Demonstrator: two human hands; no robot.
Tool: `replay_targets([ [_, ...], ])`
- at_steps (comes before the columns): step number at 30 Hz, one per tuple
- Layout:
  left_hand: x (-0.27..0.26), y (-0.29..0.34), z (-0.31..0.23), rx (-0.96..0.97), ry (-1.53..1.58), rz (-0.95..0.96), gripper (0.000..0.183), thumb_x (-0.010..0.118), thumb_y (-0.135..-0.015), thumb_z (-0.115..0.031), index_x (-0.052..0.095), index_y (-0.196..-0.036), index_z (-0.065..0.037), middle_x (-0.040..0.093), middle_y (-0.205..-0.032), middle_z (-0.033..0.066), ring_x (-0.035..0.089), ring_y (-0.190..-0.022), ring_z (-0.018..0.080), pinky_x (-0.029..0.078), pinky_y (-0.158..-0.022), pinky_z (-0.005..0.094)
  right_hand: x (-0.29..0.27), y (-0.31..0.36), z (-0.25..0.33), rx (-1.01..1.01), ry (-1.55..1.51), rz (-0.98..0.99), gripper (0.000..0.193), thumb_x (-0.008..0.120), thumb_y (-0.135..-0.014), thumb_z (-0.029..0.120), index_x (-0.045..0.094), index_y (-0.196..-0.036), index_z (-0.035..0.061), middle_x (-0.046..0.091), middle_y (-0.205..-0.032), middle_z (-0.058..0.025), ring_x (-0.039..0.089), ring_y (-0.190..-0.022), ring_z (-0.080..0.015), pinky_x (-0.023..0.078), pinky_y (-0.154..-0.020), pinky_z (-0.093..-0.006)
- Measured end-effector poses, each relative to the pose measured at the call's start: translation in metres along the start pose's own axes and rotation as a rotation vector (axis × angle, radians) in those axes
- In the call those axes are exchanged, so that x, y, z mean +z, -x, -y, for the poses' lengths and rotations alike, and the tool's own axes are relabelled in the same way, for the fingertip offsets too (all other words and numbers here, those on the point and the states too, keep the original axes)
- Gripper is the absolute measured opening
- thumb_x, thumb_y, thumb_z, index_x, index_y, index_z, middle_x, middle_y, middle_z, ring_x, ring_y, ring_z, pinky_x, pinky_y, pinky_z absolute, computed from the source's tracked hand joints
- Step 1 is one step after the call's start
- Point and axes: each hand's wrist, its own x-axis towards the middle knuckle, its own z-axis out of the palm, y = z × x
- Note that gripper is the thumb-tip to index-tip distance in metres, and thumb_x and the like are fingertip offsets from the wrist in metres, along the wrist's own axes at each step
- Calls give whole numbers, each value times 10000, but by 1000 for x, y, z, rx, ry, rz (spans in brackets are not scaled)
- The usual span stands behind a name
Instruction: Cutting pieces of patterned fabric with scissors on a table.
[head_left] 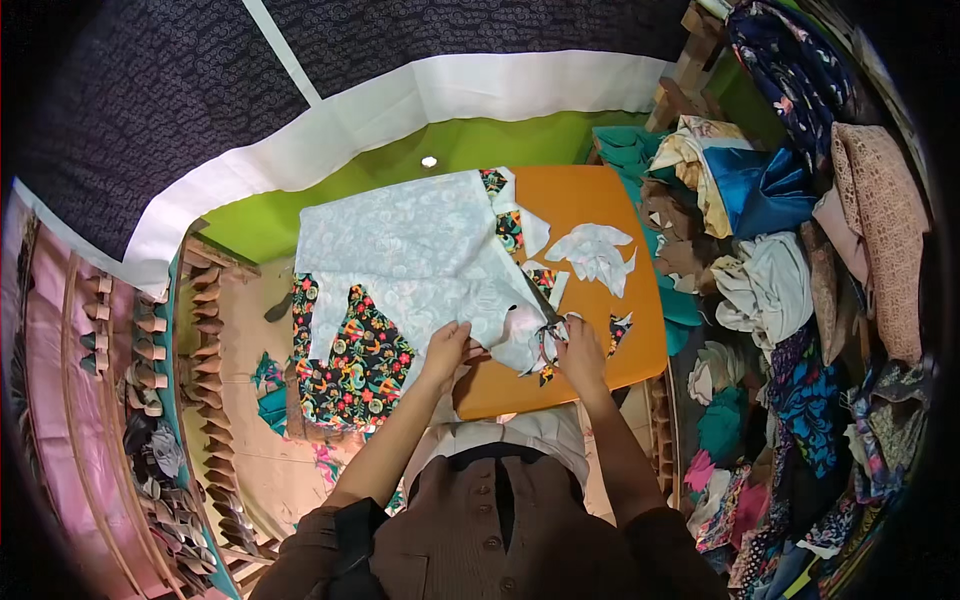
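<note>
A large piece of fabric (400, 235) lies across the table, mostly with its pale underside up; folded parts show a black floral face (365, 345). My left hand (450, 352) is at the fabric's near edge, its fingers closed on the cloth. In my right hand (582, 355) is a pair of scissors (545, 305), its blades pointing away and to the left along the fabric's right edge. A crumpled bit of the cloth (522, 335) bunches between my hands. The scissors' handles are mostly hidden by my fingers.
Cut scraps (595, 258) lie on the orange table (640, 300). Heaped cloths (765, 285) fill the shelving on the right. Racks of wooden shoe lasts (208, 345) stand on the left. A dark curtain with a white border (480, 88) hangs beyond the table.
</note>
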Motion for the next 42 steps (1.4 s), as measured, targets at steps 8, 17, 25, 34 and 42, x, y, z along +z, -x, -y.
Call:
replay_targets([
  [8,0,10,5,-43,123,27,119,484,-863,-166,466,-890,-52,520,-727,36,538,-689,125,471,-642,268,6,-10,-14,-271,386,-76,481,592,-676,127,428,-1114,17,469,-946,-208,481,-912,-345,411,-768,-417],
  [17,-40,13,-5,176,365,-97,266,476,-830,-121,420,-1085,-71,484,-819,34,516,-739,166,469,-650,304,-30,-17,-8,-191,-113,122,481,537,-648,99,419,-1094,-38,543,-923,-233,546,-853,-368,433,-753,-387],
  [25,-16,12,12,1000,-1077,-793,479,464,-723,1,324,-1179,38,516,-942,145,524,-778,288,440,-682,340,-7,-13,-36,66,-850,5,436,665,-716,202,432,-1025,3,564,-789,-96,559,-665,-176,434,-621,-296],
  [34,29,24,18,607,-1413,-75,271,608,-692,-215,533,-890,-45,529,-796,125,540,-760,287,458,-654,365,-29,-18,-25,110,0,-88,453,600,-729,291,437,-1047,13,568,-925,-191,559,-867,-330,444,-715,-401],
  [42,11,1,28,897,-1668,90,164,568,-726,-166,538,-848,-60,522,-832,86,515,-803,264,444,-659,361,-34,-33,-47,44,97,-128,403,616,-717,229,465,-1021,13,555,-957,-185,532,-907,-335,423,-755,-401],
])
